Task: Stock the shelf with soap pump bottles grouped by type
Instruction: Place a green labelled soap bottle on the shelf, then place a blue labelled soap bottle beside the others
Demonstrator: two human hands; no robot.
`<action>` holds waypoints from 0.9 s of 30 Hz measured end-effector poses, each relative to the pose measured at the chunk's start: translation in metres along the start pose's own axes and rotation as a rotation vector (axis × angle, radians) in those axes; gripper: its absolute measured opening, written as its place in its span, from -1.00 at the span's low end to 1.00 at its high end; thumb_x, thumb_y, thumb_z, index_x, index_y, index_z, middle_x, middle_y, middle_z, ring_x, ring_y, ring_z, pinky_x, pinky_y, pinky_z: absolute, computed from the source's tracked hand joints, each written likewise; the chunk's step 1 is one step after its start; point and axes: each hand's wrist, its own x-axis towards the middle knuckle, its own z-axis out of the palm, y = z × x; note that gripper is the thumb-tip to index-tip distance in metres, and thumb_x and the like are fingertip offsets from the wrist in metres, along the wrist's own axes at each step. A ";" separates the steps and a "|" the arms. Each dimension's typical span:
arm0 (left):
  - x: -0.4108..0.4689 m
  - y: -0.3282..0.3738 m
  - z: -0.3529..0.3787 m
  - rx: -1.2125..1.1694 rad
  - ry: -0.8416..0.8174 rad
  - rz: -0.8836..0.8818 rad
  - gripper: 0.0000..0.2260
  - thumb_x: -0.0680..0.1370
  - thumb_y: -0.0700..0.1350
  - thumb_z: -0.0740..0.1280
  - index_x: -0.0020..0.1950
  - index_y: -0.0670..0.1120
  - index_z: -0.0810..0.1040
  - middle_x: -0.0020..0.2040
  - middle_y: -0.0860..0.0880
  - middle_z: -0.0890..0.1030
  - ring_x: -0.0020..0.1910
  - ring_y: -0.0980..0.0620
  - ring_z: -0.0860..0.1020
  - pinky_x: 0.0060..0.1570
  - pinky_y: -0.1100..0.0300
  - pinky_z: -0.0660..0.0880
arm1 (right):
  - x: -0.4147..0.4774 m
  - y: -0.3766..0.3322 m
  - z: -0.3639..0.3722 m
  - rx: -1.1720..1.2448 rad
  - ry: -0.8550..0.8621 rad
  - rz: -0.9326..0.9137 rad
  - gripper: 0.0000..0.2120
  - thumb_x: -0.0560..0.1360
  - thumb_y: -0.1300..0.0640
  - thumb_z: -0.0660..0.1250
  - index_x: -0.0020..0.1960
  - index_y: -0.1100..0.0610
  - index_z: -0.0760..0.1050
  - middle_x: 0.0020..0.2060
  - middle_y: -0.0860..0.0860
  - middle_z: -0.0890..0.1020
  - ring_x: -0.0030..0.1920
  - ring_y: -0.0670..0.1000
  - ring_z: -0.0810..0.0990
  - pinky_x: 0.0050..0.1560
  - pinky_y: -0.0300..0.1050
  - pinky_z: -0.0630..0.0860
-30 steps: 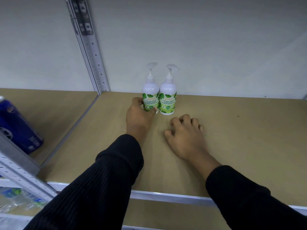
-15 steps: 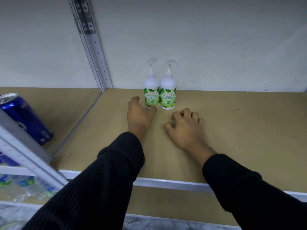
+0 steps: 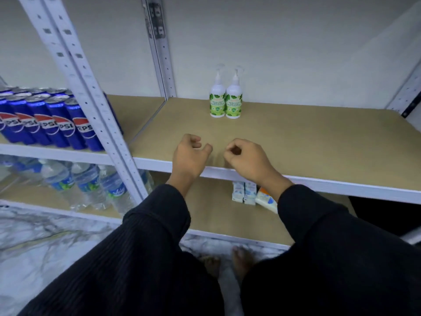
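Tan fibreboard shelf (image 3: 296, 137) with a white metal front rim, seen from above at close range.

- Task items: two white soap pump bottles with green leaf labels stand upright at the back of the shelf, against the pale wall. The left bottle (image 3: 217, 99) and the right bottle (image 3: 234, 100) touch side by side and are the same type, labels facing forward. Pump heads are blurred against the wall.
- Left hand (image 3: 190, 156): over the front edge of the shelf, well apart from the bottles. Fingers (image 3: 192, 138) loosely curled, thumb out to the side, pinching nothing.
- Right hand (image 3: 247, 159): just beside the left, also over the front edge of the shelf. Fingers curled in toward the palm with the thumb close to the forefinger, and nothing held. Whether either hand touches the board, I cannot tell.
- Both forearms are in black ribbed sleeves (image 3: 148, 236).
- Left of the shelf, past a white perforated metal upright (image 3: 91, 99): rows of blue Pepsi cans (image 3: 52, 119) on the neighbouring board at the same level.
- Below and left of the shelf: clear plastic water bottles (image 3: 91, 183), upright.
- Directly under the shelf, on the next board down: small white-and-blue cartons (image 3: 243, 192), partly hidden by the right sleeve.
- Under all of it: grey-veined marble floor (image 3: 34, 236).
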 end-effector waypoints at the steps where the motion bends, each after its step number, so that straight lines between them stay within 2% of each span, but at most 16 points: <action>1: -0.012 0.000 -0.004 0.006 0.005 0.004 -0.70 0.51 -0.02 0.44 0.18 -0.10 0.52 0.05 -0.01 0.61 0.01 0.04 0.56 -0.03 0.26 0.37 | -0.010 -0.003 -0.003 0.035 -0.005 0.001 -0.91 0.49 0.10 0.35 -0.09 0.06 0.63 -0.15 -0.08 0.68 -0.08 -0.03 0.61 0.01 -0.15 0.50; 4: -0.043 -0.001 -0.015 0.022 0.017 0.007 -0.71 0.51 -0.01 0.44 0.16 -0.09 0.52 0.01 0.00 0.59 0.02 0.01 0.56 0.05 0.16 0.46 | -0.037 -0.005 -0.003 0.094 -0.036 0.000 -0.92 0.48 0.09 0.36 -0.10 0.01 0.64 -0.17 -0.15 0.67 -0.08 -0.09 0.62 0.02 -0.20 0.50; 6: -0.060 -0.003 -0.020 0.033 0.011 -0.008 -0.73 0.52 -0.01 0.43 0.14 -0.08 0.51 0.00 0.00 0.59 0.02 0.00 0.57 0.08 0.11 0.48 | -0.050 -0.003 0.001 0.120 -0.058 0.011 -0.91 0.48 0.09 0.36 -0.09 0.03 0.65 -0.15 -0.12 0.68 -0.07 -0.08 0.62 0.02 -0.18 0.50; 10: -0.087 -0.024 -0.025 0.058 -0.019 -0.077 -0.76 0.53 0.02 0.42 0.12 -0.02 0.49 -0.04 0.03 0.59 -0.05 0.03 0.57 -0.06 0.18 0.43 | -0.071 0.006 0.023 0.160 -0.122 0.039 -0.93 0.50 0.05 0.36 -0.09 0.01 0.62 -0.21 -0.16 0.62 -0.11 -0.09 0.59 -0.10 -0.21 0.48; 12: -0.100 -0.042 -0.028 0.077 -0.013 -0.117 -0.74 0.53 0.01 0.42 0.15 -0.06 0.51 -0.02 0.02 0.59 -0.04 0.05 0.56 -0.05 0.20 0.40 | -0.078 0.010 0.040 0.182 -0.179 0.045 -0.96 0.50 0.05 0.37 -0.09 -0.03 0.59 -0.23 -0.19 0.58 -0.13 -0.11 0.57 -0.16 -0.24 0.45; 15: -0.120 -0.068 -0.036 0.085 -0.014 -0.197 -0.74 0.54 -0.02 0.42 0.17 -0.08 0.50 -0.01 -0.01 0.59 -0.05 0.02 0.55 -0.02 0.17 0.45 | -0.089 0.013 0.071 0.208 -0.261 0.053 -0.96 0.49 0.01 0.37 -0.10 -0.04 0.59 -0.22 -0.17 0.59 -0.12 -0.05 0.61 -0.12 -0.16 0.51; 18: -0.135 -0.088 -0.049 0.105 -0.015 -0.268 -0.77 0.53 -0.02 0.41 0.13 -0.04 0.49 -0.10 0.08 0.56 -0.06 -0.02 0.57 0.01 0.11 0.48 | -0.101 0.012 0.101 0.254 -0.344 0.061 -0.95 0.50 0.05 0.38 -0.08 0.00 0.59 -0.23 -0.14 0.60 -0.16 -0.05 0.61 -0.18 -0.19 0.46; 21: -0.148 -0.103 -0.063 0.114 -0.012 -0.313 -0.78 0.53 -0.05 0.41 0.14 -0.05 0.50 -0.14 0.07 0.57 -0.11 0.00 0.57 -0.08 0.19 0.44 | -0.112 0.012 0.125 0.275 -0.405 0.081 -0.93 0.49 0.06 0.39 -0.05 0.04 0.60 -0.20 -0.10 0.60 -0.15 -0.02 0.62 -0.15 -0.15 0.52; 24: -0.168 -0.121 -0.079 0.092 0.004 -0.359 -0.84 0.54 -0.09 0.42 0.07 -0.03 0.51 -0.23 0.09 0.58 -0.28 0.09 0.56 -0.24 0.33 0.44 | -0.127 0.013 0.145 0.271 -0.466 0.101 -0.92 0.46 0.06 0.40 -0.06 0.02 0.61 -0.18 -0.09 0.62 -0.12 0.00 0.62 -0.05 -0.10 0.56; 25: -0.176 -0.129 -0.085 0.095 0.008 -0.378 -0.85 0.53 -0.10 0.43 0.06 -0.03 0.51 -0.24 0.10 0.59 -0.29 0.11 0.56 -0.23 0.34 0.46 | -0.132 0.013 0.151 0.255 -0.487 0.100 -0.91 0.47 0.07 0.40 -0.05 0.03 0.61 -0.18 -0.09 0.62 -0.11 -0.01 0.61 -0.02 -0.10 0.55; 27: -0.193 -0.149 -0.098 0.111 0.007 -0.425 -0.84 0.51 -0.09 0.44 0.05 -0.01 0.53 -0.20 0.09 0.62 -0.20 0.06 0.61 -0.09 0.19 0.52 | -0.143 0.016 0.163 0.214 -0.531 0.108 -0.93 0.48 0.08 0.40 -0.05 0.02 0.62 -0.23 -0.13 0.58 -0.14 -0.05 0.57 -0.05 -0.16 0.49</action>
